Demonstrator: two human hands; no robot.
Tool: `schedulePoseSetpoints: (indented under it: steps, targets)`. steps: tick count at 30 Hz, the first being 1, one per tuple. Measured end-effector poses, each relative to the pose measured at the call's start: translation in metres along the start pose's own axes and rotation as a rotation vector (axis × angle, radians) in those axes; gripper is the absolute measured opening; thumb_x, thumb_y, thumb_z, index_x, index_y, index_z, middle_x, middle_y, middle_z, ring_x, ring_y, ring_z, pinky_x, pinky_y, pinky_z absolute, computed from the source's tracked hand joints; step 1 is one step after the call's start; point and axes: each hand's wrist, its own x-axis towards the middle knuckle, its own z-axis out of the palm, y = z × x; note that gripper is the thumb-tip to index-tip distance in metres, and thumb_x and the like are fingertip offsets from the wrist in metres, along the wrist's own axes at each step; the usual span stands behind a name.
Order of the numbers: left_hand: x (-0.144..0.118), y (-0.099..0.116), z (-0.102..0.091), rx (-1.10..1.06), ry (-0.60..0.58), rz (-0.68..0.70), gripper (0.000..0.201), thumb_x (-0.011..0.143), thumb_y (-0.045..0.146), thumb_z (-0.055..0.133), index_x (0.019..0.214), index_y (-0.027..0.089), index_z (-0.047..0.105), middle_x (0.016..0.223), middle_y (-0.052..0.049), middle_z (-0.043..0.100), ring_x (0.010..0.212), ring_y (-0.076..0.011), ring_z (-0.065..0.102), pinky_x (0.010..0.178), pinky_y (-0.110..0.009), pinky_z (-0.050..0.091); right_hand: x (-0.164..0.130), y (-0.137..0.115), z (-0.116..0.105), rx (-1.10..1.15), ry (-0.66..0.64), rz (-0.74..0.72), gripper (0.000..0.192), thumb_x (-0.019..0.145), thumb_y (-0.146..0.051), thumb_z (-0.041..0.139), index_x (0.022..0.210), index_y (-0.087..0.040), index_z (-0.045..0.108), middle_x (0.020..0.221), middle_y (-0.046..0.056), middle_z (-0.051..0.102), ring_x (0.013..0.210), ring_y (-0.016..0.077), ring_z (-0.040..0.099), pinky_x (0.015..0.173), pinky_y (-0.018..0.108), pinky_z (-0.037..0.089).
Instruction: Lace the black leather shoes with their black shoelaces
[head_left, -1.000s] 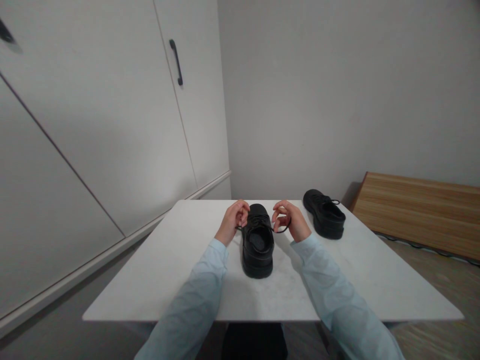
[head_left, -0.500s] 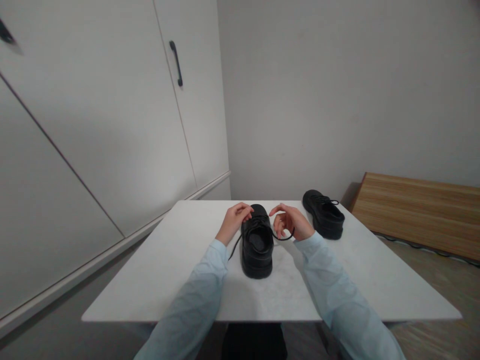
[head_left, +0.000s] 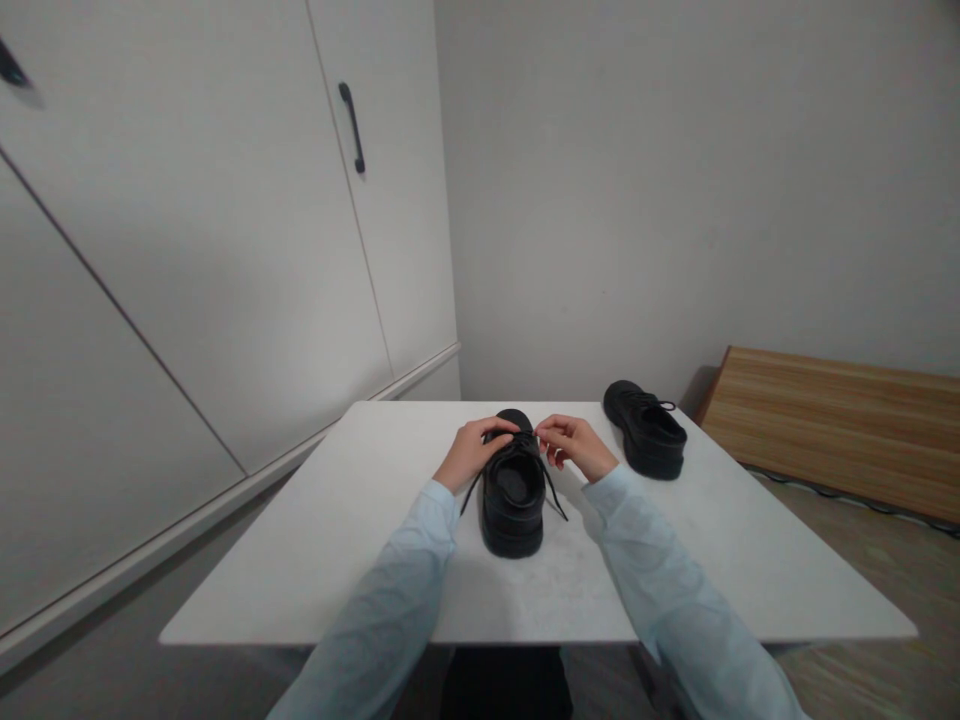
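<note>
Two pale blue sleeves (head_left: pixel 390 590) reaching forward from the lower edge over a white table (head_left: pixel 315 540). At the table's middle, a black shoe (head_left: pixel 514 495), heel toward the camera, toe pointing away, standing upright on its sole. Left hand (head_left: pixel 472 450) and right hand (head_left: pixel 574 445) meeting over the front of that shoe, fingertips pinched together on the black lace (head_left: pixel 553 495) where it crosses at the eyelets; one loose end trailing down each side of the shoe onto the tabletop. No brand mark, label or lettering legible on the shoe, its insole too dark to read. Farther back and to the right, well apart from the hands, a second black shoe (head_left: pixel 646 430) resting near the table's far edge, laces on top, likewise without readable writing. Beyond the table on the right, a wooden board (head_left: pixel 832 420) lying low against a plain grey wall. On the left, white cabinet doors, one bearing a dark vertical handle (head_left: pixel 351 125).
</note>
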Motion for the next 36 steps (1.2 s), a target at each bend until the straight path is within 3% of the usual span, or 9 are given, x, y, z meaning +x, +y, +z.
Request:
schedulePoseSetpoints:
  steps: [13,24,31,36]
  targets:
    - [0.002,0.005,0.000,0.044,-0.033,-0.004,0.021,0.080,0.029,0.057,0.093,0.019,0.071,0.099,-0.006,0.071,0.097,-0.0214,0.063,0.092,-0.033,0.044,0.005,0.012,0.011,-0.156,0.036,-0.083,0.032,0.064,-0.045,0.071,0.070,-0.015,0.059,0.053,-0.004,0.050,0.041,0.0069,0.041,0.032,0.019,0.035]
    - [0.002,0.002,0.000,0.031,-0.039,0.016,0.022,0.080,0.030,0.057,0.093,0.019,0.071,0.100,-0.006,0.071,0.096,-0.0209,0.063,0.094,-0.033,0.043,0.006,0.015,0.017,-0.179,0.206,-0.195,0.025,0.067,-0.041,0.068,0.066,-0.017,0.059,0.060,0.000,0.055,0.052,0.0116,0.047,0.037,0.021,0.035]
    - [0.002,0.007,0.000,0.024,-0.037,0.011,0.021,0.080,0.032,0.057,0.090,0.020,0.071,0.098,-0.006,0.072,0.096,-0.0213,0.063,0.093,-0.034,0.043,0.007,0.016,0.018,-0.157,0.203,-0.222,0.021,0.071,-0.036,0.066,0.066,-0.018,0.056,0.064,0.001,0.058,0.053,0.0110,0.048,0.039,0.020,0.032]
    - [0.002,0.009,0.000,0.033,-0.037,0.009,0.021,0.080,0.032,0.057,0.090,0.019,0.071,0.097,-0.006,0.072,0.096,-0.0215,0.064,0.093,-0.033,0.043,0.006,0.013,0.021,-0.058,0.199,-0.234,0.027,0.068,-0.036,0.069,0.080,-0.020,0.050,0.063,-0.001,0.060,0.058,0.0138,0.053,0.043,0.021,0.034]
